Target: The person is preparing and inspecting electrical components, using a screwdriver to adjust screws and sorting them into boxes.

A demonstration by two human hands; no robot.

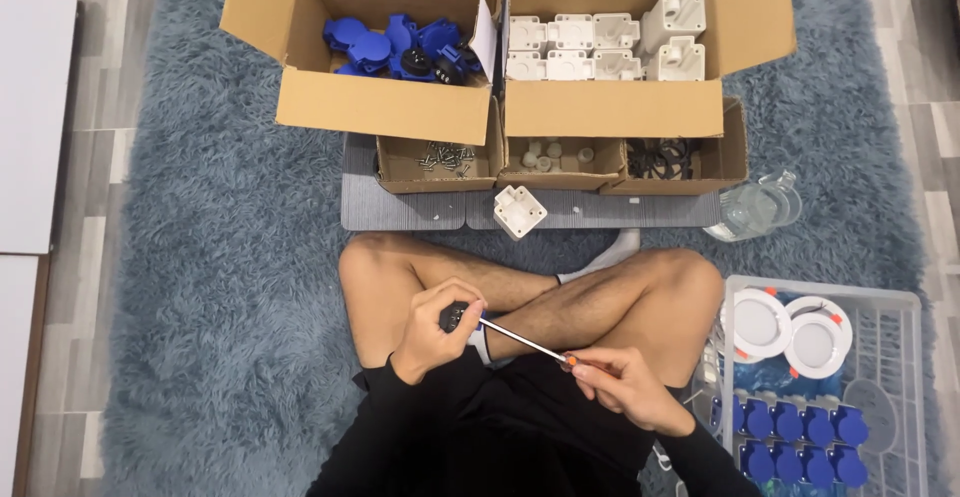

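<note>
1. Your left hand (437, 329) is clenched around a small dark part (460, 317) just above your crossed legs; most of the part is hidden by the fingers, so its shape cannot be told.
2. Your right hand (622, 385) grips the orange-tipped handle of a screwdriver (522, 341). The thin metal shaft runs up and left, and its tip meets the part inside the left fist.
3. Holding both over the lap keeps the shaft in line with the part and close under your eyes, judging by the angle.
4. A white plastic housing (519, 211) sits alone on the grey mat (400, 209), just in front of your knees, within easy reach.
5. Supplies are sorted by kind, which looks deliberate: blue covers in the left cardboard box (385, 107), white housings in the right cardboard box (612, 109).
6. Three small trays stand against the boxes: screws (446, 157), white caps (552, 155), black rings (660, 157).
7. A white basket (900, 302) beside your right knee holds round white discs and a row of blue pieces. Whether these are finished units cannot be told.
8. A clear plastic jug (755, 207) lies on the rug, near the mat's right end.
</note>
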